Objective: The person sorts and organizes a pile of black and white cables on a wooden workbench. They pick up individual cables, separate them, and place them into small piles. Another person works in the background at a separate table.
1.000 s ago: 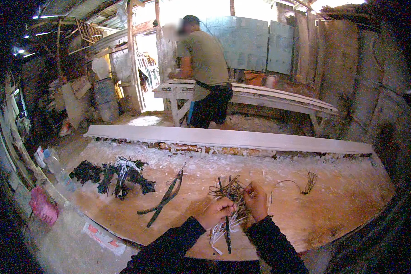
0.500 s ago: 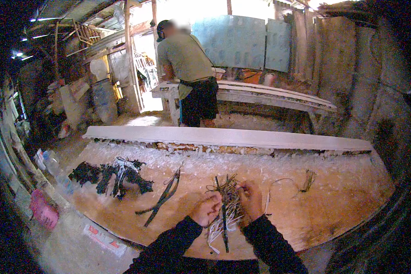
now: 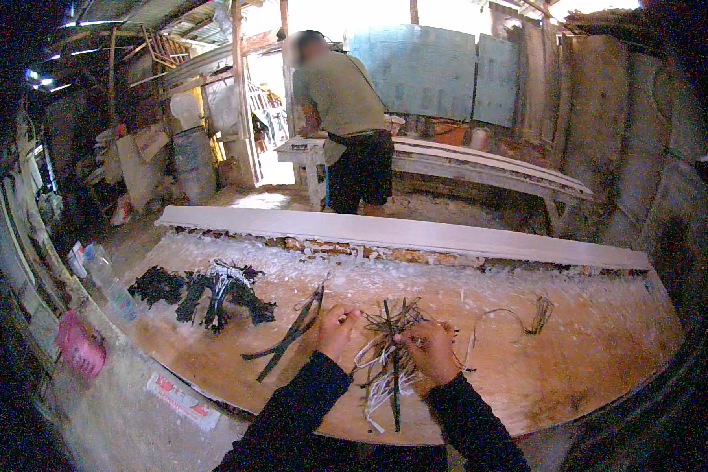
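A wide wooden board (image 3: pixel 590 354) was seen from above, laid out as a worktop and dusted with pale shavings along its far side. Off the board's left edge, a pink object (image 3: pixel 77 346) and two plastic bottles (image 3: pixel 106 279) were lying on the ground. Near the board's left end, a dark heap of tangled strips (image 3: pixel 204 287) was spread out. Just right of it, towards the middle, a few long dark strips (image 3: pixel 291 334) were laid slantwise.

At the near edge, about midway along, the left hand (image 3: pixel 337 330) was curled narrowly around some strands of a loose bundle of dark and pale fibres (image 3: pixel 387 358). The bundle was resting on the board between both hands, its pale ends trailing towards the near edge. The right hand (image 3: pixel 429 350) was closed on the bundle's right side, the fingers bent and pinching the strands. Both forearms were covered by dark sleeves.

Further right, a thin looped strand (image 3: pixel 527 315) was lying alone on the board. Along the far edge, a long pale plank (image 3: pixel 417 232) was stretched from end to end. Beyond it, another person (image 3: pixel 346 118) was standing at a white bench (image 3: pixel 480 161), back turned.
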{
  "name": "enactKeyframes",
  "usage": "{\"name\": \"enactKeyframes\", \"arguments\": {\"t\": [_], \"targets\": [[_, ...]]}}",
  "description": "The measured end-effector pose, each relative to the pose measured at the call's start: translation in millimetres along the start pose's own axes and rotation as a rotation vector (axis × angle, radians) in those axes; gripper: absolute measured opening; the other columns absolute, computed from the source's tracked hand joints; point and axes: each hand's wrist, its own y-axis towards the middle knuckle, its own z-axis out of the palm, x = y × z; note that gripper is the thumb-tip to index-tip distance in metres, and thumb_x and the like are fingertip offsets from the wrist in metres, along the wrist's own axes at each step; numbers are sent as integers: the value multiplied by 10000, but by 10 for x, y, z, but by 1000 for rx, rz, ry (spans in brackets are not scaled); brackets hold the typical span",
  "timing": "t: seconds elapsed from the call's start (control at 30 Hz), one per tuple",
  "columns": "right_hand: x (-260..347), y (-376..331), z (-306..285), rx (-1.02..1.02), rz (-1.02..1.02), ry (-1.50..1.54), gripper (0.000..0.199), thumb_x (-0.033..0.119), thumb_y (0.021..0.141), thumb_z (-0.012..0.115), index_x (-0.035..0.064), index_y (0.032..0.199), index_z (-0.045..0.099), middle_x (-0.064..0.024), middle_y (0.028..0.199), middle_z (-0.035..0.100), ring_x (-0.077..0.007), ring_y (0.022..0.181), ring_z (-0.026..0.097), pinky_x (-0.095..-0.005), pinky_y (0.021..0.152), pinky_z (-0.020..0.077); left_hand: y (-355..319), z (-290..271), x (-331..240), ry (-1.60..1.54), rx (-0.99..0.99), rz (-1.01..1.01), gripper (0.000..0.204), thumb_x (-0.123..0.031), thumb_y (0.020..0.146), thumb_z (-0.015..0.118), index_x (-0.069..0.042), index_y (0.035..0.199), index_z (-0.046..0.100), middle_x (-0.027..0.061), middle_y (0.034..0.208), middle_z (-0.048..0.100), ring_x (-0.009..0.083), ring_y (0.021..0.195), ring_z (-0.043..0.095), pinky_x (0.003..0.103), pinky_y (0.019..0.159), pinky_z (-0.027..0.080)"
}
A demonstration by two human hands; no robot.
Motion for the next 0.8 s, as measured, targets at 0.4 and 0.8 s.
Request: {"name": "enactKeyframes", "arguments": {"t": [0.4,0.8], "targets": [[281,-70,78,-29,-270,-285,158,244,732,620,112,649,591,-45,590,500,-241,672,507,-427,759,293,-12,125,-48,132,-86,255,107,-121,791,573,-14,798,581,75,781,570,180,724,522,294,660,419],[-320,40,-248,-287,-67,-390,107,164,666,644,73,631,602,-58,680,595,-227,763,550,-381,818,313,162,401,-74,475,154,627,161,-80,735,554,-90,866,648,99,750,528,239,703,528,324,652,434]]}}
